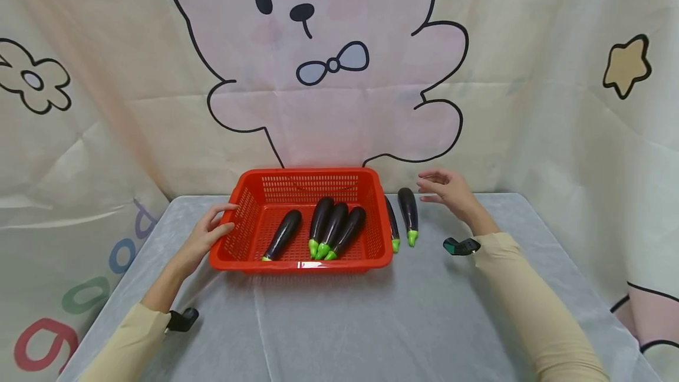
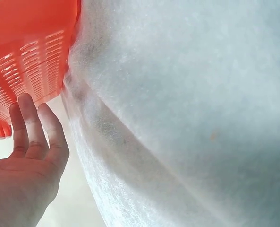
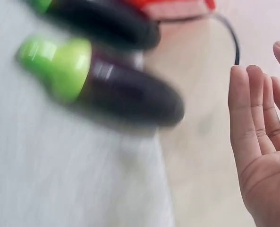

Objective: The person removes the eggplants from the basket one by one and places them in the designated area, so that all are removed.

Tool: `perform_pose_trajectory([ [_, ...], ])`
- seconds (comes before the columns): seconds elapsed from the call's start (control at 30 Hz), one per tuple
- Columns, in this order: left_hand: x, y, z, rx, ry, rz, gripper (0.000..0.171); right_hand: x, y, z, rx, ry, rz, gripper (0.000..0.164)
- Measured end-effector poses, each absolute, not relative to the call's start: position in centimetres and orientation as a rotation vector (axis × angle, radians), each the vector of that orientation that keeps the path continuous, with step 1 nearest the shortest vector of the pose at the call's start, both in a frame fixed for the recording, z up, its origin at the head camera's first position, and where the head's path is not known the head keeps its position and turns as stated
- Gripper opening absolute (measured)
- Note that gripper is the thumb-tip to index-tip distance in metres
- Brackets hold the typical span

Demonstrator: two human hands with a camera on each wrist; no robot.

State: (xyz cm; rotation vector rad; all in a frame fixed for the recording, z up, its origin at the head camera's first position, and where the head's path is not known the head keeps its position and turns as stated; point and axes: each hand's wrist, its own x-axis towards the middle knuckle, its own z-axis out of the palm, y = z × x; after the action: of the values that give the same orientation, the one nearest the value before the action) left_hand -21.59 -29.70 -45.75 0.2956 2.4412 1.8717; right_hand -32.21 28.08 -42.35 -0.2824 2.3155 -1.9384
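My left hand (image 1: 197,243) holds the left rim of the red plastic basket (image 1: 339,266), thumb over the edge. In the left wrist view, its other fingers (image 2: 32,127) lie against the slotted outer wall. Several dark purple eggplants (image 1: 320,220) with green stem ends lie inside the basket. Right of it, one eggplant (image 1: 408,208) lies on the table, and another eggplant (image 1: 393,226) sits tight beside the basket, partly hidden by its rim. My right hand (image 1: 448,194) hovers just right of the outer eggplant, fingers extended and holding nothing.
A grey cloth covers the table (image 1: 329,323). Behind its far edge hangs a curtain (image 1: 493,134) with a cartoon bear print. Small black cameras (image 1: 183,319) are strapped to both wrists.
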Motion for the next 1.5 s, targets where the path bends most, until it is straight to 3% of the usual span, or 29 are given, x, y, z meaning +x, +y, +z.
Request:
perform_pose_trajectory([
  [0.47,-21.3,-29.2,-45.5,0.331,2.431,1.914,0.043,-31.8,21.2,-39.0,-0.514,2.189,-2.064,0.028],
  [0.73,-21.5,-29.2,-45.2,0.355,2.369,1.947,0.046,-31.9,16.8,-37.8,-0.565,2.157,-1.982,0.04],
  [1.2,-21.7,-29.4,-45.5,0.397,2.379,1.949,0.044,-32.4,9.9,-36.2,-0.665,2.148,-1.743,0.037],
  [1.5,-21.6,-29.3,-45.5,0.366,2.395,1.939,0.044,-32.8,6.4,-38.1,-0.638,2.103,-1.755,0.032],
])
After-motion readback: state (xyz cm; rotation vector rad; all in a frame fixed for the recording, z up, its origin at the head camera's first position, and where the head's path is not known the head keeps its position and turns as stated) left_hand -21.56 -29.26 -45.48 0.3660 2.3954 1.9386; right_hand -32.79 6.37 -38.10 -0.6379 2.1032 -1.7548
